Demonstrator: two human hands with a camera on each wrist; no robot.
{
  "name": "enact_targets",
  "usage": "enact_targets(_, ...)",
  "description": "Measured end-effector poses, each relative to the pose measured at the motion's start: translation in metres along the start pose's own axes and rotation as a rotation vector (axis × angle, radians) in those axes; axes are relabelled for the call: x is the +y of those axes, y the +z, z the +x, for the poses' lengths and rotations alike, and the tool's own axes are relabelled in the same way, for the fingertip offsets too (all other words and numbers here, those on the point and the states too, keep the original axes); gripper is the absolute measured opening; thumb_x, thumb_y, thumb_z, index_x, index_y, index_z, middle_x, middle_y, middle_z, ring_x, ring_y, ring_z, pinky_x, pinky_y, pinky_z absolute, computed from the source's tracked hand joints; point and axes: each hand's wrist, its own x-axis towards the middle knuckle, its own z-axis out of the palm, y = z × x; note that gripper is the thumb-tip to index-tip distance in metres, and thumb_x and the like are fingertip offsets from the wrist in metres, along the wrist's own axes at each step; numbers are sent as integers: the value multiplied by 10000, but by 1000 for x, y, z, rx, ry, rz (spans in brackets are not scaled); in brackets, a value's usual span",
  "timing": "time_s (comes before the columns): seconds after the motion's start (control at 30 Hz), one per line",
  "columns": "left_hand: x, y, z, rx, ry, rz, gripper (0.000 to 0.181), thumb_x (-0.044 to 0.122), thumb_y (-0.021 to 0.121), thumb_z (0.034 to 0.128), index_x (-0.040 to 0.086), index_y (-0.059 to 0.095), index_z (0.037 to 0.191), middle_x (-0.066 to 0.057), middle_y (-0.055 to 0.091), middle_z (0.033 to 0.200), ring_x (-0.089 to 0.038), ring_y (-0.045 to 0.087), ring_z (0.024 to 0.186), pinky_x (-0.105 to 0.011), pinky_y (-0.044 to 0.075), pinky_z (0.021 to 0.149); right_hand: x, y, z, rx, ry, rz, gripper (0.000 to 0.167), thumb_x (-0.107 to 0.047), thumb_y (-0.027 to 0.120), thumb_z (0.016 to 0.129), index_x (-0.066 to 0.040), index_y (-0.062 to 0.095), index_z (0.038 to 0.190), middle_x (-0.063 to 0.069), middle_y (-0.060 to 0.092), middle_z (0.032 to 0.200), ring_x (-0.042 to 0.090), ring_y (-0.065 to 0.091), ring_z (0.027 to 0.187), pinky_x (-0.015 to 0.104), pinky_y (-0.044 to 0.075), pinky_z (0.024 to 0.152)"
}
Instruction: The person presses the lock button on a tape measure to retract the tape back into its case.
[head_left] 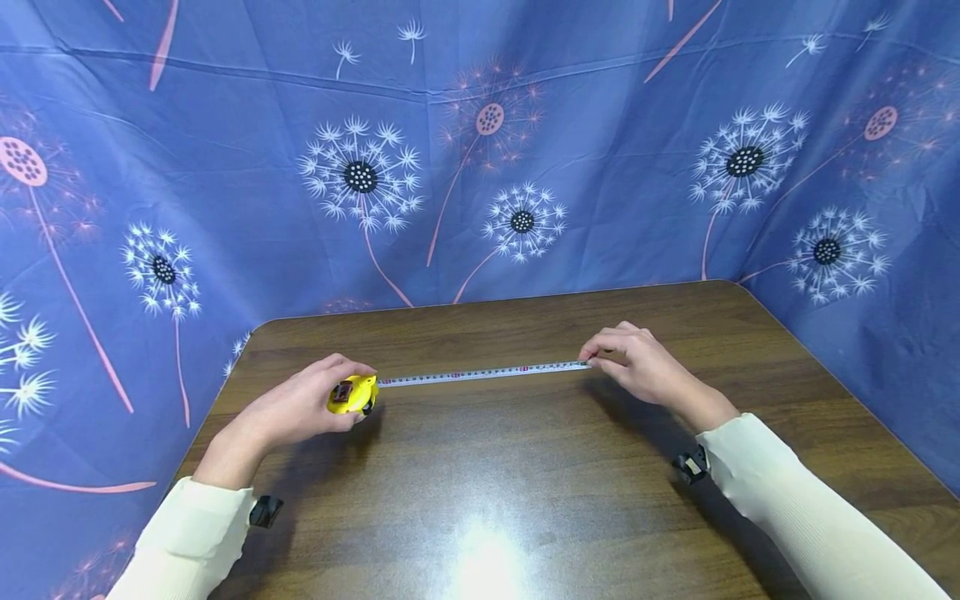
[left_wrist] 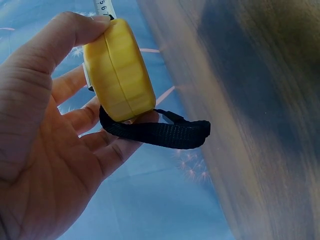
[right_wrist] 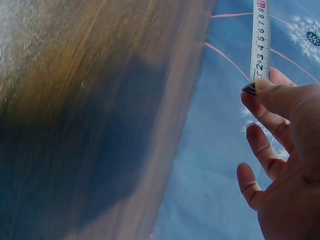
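Note:
My left hand [head_left: 303,404] grips a yellow tape measure [head_left: 354,395] by its case, held above the left part of the table. In the left wrist view, the thumb lies on the top of the case, and a black wrist strap [left_wrist: 160,134] hangs from it. The white blade [head_left: 480,374] runs out of the case to the right, roughly level and straight. Its end is pinched between thumb and forefinger of my right hand [head_left: 637,362]. The right wrist view shows the dark end hook [right_wrist: 249,88] at those fingertips, with low numbers printed beside it.
A brown wood-grain table [head_left: 480,467] with rounded far corners lies under both hands, bright with glare near the front. Behind it and at both sides hangs a blue curtain [head_left: 255,167] with a dandelion print. Small dark devices sit at both wrists.

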Motion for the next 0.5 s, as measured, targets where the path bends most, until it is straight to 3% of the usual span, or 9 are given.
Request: enact_targets(0.5, 0, 4, 4, 22, 4, -1, 551, 217, 800, 840, 142, 628, 1358, -9, 592, 1207, -170, 556, 978, -383, 475, 824, -2, 4, 3, -8, -17, 5, 255, -1, 779, 889, -233, 757, 992, -138, 724, 991, 205, 580, 928, 451, 343, 818)
